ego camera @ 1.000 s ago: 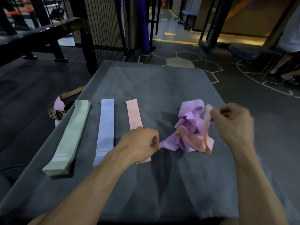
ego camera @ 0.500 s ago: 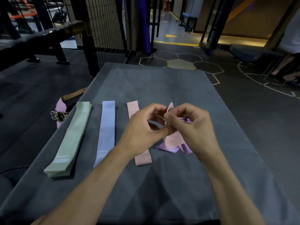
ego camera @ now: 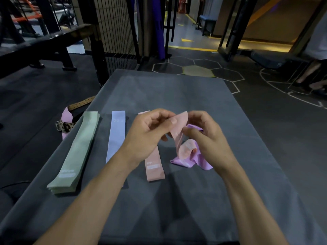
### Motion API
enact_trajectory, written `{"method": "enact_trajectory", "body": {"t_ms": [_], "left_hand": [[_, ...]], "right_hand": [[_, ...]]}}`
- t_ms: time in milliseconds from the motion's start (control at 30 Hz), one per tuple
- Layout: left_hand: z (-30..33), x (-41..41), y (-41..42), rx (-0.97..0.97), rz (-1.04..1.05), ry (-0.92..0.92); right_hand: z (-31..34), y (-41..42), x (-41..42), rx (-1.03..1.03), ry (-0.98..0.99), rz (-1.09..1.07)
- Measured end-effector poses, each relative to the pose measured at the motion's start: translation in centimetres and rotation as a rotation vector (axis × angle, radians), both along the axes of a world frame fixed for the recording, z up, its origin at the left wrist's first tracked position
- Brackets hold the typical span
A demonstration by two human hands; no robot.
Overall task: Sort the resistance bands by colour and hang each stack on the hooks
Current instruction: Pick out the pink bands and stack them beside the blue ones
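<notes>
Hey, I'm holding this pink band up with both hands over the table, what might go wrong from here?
The pink band that your left hand and right hand pinch hangs down onto the purple pile, so lifting may drag purple bands along.

Its lower part looks twisted; laid down like that, it may not sit flat on the pink stack.

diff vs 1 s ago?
Right hand lifted a pink band off the purple pile; left hand let go of the pile and came up to pinch the band too. Green stack, blue band and flat pink band unmoved.
</notes>
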State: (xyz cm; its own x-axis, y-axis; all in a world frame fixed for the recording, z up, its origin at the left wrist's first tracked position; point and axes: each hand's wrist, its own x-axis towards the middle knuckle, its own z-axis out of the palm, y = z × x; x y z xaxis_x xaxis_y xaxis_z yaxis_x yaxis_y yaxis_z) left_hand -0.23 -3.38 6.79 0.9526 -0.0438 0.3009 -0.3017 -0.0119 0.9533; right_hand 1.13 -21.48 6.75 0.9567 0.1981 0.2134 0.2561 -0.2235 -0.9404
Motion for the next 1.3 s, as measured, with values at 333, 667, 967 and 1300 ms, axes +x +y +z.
{"method": "enact_trajectory", "body": {"t_ms": [333,667,967,1300], "left_hand": [[2.0,0.4,1.5,-0.418,0.267,0.039],[4.1,8.0,7.0,-0.159,0.419,0.176],[1.3,14.0,9.7,0.189,0.388,0.377],[-3.9,17.7,8.8,0.669,0.347,0.313]], "right_hand": [[-0.3,0.1,-0.2,0.065,0.276,0.233],[-2.0,1.9,-1.0,-0.049,0.54,0.315],[-3.5,3.5,-0.7,-0.25,0.582,0.192],[-4.9,5.0,-0.6,-0.513,0.467,0.148]]}}
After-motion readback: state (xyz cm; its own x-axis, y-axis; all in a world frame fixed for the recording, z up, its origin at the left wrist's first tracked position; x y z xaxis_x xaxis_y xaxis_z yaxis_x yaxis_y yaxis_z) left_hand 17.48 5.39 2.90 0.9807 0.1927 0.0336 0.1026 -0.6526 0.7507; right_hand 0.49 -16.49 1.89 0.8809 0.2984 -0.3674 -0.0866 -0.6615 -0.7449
